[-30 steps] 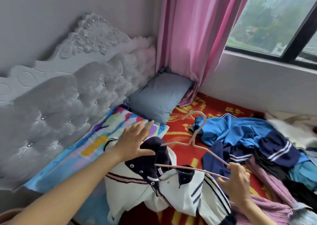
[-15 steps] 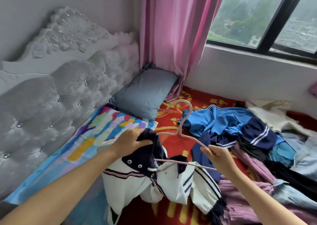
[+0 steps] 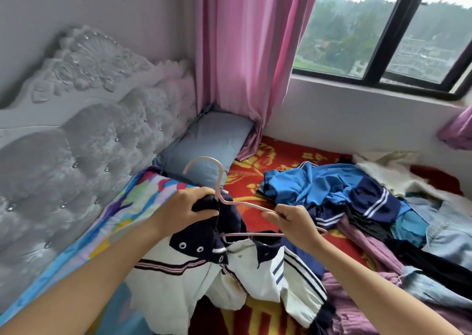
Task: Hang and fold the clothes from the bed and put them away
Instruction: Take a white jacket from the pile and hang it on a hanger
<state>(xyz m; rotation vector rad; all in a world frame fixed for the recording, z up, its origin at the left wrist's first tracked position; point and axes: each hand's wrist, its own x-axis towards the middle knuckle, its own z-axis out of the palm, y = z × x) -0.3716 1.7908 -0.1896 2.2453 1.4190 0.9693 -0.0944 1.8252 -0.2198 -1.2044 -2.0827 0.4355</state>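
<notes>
Above the bed (image 3: pixel 281 153), the left hand (image 3: pixel 184 210) clutches the white jacket (image 3: pixel 176 286) by its navy collar, fingers curled. The right hand (image 3: pixel 298 223) pinches the pink hanger (image 3: pixel 244 203), partly threaded. Bunched fabric could snag the wire, or a shoulder could slip off.

The white jacket (image 3: pixel 178 291), navy collar bunched in my left hand (image 3: pixel 184 209), droops from the pink hanger (image 3: pixel 251 206); other clothes (image 3: pixel 332 189) lie heaped beside it.

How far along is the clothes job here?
Done: nothing visibly hung or folded. In hand: left hand grips the white jacket by its navy collar; right hand holds the pink hanger, partly inside it. Left: blue top, purple garment and other clothes heaped on the bed.
</notes>
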